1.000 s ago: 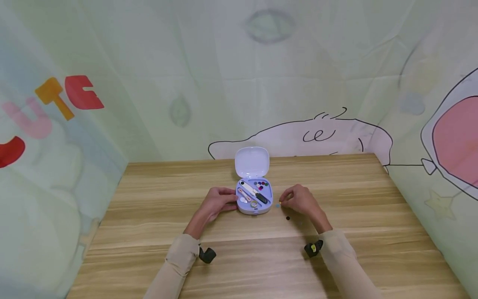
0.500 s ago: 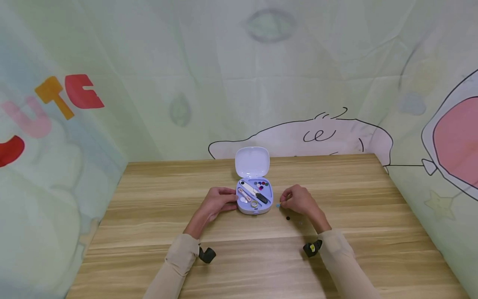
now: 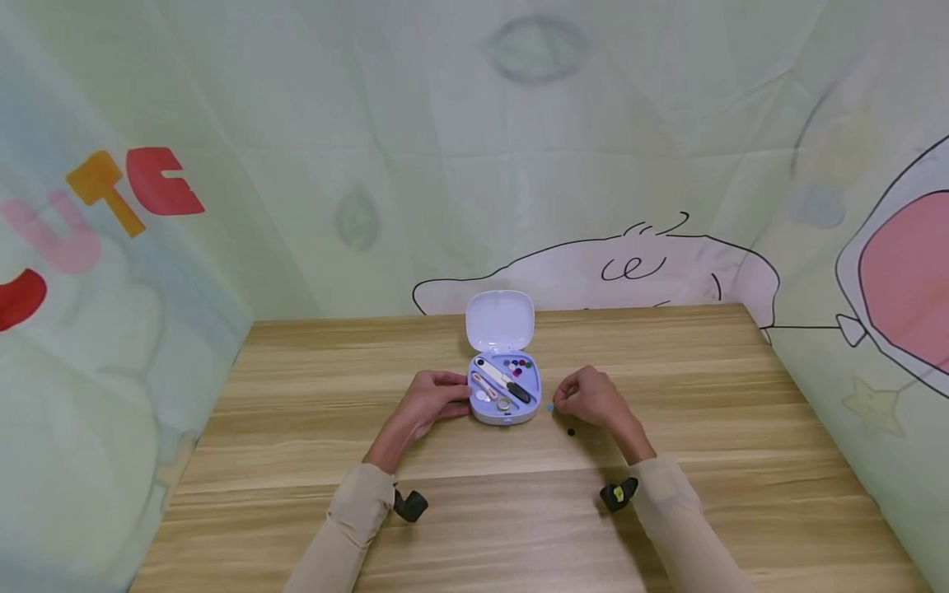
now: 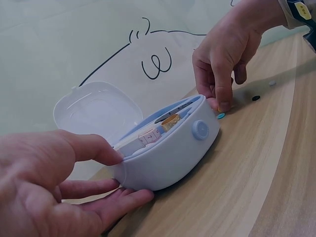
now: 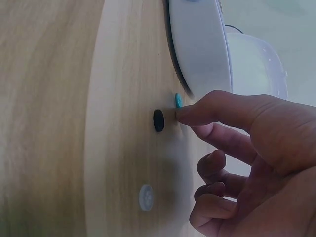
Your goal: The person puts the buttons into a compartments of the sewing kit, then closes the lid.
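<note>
A pale blue sewing box (image 3: 507, 418) stands with its lid (image 3: 500, 322) up. My left hand (image 3: 430, 401) holds its left side, thumb (image 4: 106, 150) at the rim and fingers lower on the wall. Just right of the box, my right hand (image 3: 591, 397) has thumb and forefinger together at the tabletop, pinching a small, mostly hidden button; a speck of orange shows at the fingertips in the left wrist view. Beside them lies a turquoise button (image 5: 178, 100). Nearer me are a black button (image 5: 158, 120) and a clear whitish button (image 5: 146, 197).
Inside the box are a white tool with a black handle (image 3: 522, 394), a gold thimble (image 3: 504, 404), a tape measure (image 4: 149, 137) and several coloured buttons (image 3: 516, 372). The wooden table (image 3: 356, 350) meets a printed cloth backdrop (image 3: 311, 165) behind.
The right wrist has shifted very slightly left, its fingertips staying by the turquoise button. The orange bit seen earlier at them no longer shows clearly in the head view. The left hand has stayed put.
</note>
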### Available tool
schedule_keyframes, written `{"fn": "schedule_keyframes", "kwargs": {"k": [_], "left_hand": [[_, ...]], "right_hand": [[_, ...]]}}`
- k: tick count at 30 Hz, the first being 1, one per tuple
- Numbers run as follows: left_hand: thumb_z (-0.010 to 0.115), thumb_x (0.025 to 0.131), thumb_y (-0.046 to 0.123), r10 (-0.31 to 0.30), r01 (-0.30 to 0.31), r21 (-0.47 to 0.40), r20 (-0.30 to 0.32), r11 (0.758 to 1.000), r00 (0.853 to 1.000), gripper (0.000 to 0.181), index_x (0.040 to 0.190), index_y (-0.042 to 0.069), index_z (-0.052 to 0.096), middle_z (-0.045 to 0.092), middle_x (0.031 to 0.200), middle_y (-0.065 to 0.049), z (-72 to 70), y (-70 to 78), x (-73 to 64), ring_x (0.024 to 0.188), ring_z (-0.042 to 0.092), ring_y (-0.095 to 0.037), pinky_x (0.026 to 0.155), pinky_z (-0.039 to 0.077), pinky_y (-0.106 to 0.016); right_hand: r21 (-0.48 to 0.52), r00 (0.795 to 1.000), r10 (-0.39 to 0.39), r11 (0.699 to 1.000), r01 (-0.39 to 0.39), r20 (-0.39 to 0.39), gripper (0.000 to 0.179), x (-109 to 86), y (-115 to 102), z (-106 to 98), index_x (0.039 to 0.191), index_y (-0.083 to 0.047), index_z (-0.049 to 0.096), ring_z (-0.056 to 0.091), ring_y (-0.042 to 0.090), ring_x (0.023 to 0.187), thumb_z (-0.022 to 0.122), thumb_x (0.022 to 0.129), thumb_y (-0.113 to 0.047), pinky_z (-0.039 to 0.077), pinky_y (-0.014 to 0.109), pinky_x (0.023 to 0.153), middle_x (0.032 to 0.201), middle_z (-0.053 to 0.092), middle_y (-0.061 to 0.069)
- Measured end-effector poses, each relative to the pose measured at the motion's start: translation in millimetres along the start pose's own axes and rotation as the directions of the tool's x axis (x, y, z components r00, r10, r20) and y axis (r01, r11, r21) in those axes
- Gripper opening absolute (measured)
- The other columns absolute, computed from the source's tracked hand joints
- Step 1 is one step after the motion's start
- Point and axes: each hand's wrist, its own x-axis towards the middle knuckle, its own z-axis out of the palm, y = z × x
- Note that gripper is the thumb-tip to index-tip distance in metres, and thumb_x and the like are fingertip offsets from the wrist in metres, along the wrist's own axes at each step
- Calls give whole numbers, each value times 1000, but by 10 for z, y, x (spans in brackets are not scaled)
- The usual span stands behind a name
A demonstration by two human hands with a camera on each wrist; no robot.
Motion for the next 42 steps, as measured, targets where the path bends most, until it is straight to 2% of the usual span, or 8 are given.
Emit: {"fn": "schedule_keyframes", "kwargs": {"k": [8, 13, 18, 25, 30, 42], "left_hand": [[68, 95, -8, -5, 5, -15, 4, 1000, 1000, 33, 126, -17, 59, 63, 118, -26, 4, -22, 4, 93, 70, -25, 87, 64, -38], [68, 95, -8, -3, 3, -7, 0, 1000, 1000, 33, 126, -17, 59, 63, 118, -26, 1, 1, -6, 94, 71, -25, 87, 64, -39], [67, 96, -7, 3, -3, -3, 16, 1000, 1000, 34, 127, -17, 58, 63, 119, -26, -8, 6, -5, 95, 70, -25, 91, 63, -41], [67, 96, -8, 0, 0, -10, 7, 1000, 1000, 34, 127, -17, 58, 63, 119, -26, -11, -11, 0, 95, 70, -25, 89, 64, -39], [67, 96, -8, -1, 1, -10, 4, 1000, 1000, 34, 127, -17, 58, 62, 119, -26, -8, -11, -3, 95, 70, -25, 89, 64, -39], [67, 96, -8, 10, -10, -9, 6, 1000, 1000, 33, 126, -17, 59, 62, 119, -26, -7, -16, -8, 95, 70, -25, 89, 64, -40]], "right_hand": [[23, 1000, -18, 1000, 18, -15, 4, -33, 32, 2, 86, -9, 81, 57, 19, 80, 79, 89, -11, 48, 28, 67, 86, 72, 1], [33, 999, -41, 999, 42, -22, 5, -38, 41, 4, 85, -9, 81, 57, 18, 78, 79, 89, -11, 48, 27, 65, 84, 72, 0], [27, 999, -28, 999, 29, -36, 6, -41, 26, -4, 85, -8, 81, 59, 18, 78, 81, 89, -12, 50, 28, 66, 85, 74, 0], [61, 998, -27, 998, 30, -50, 5, -24, 55, -8, 88, -9, 82, 60, 18, 78, 80, 91, -10, 53, 28, 68, 86, 74, 1], [93, 997, -4, 996, 11, -71, 7, -27, -12, -76, 94, -9, 83, 59, 22, 83, 77, 94, -11, 52, 30, 71, 92, 73, 4], [116, 994, -13, 993, 25, -109, 16, 8, -164, -197, 104, -7, 82, 58, 28, 96, 75, 97, -19, 53, 39, 83, 108, 74, 10]]}}
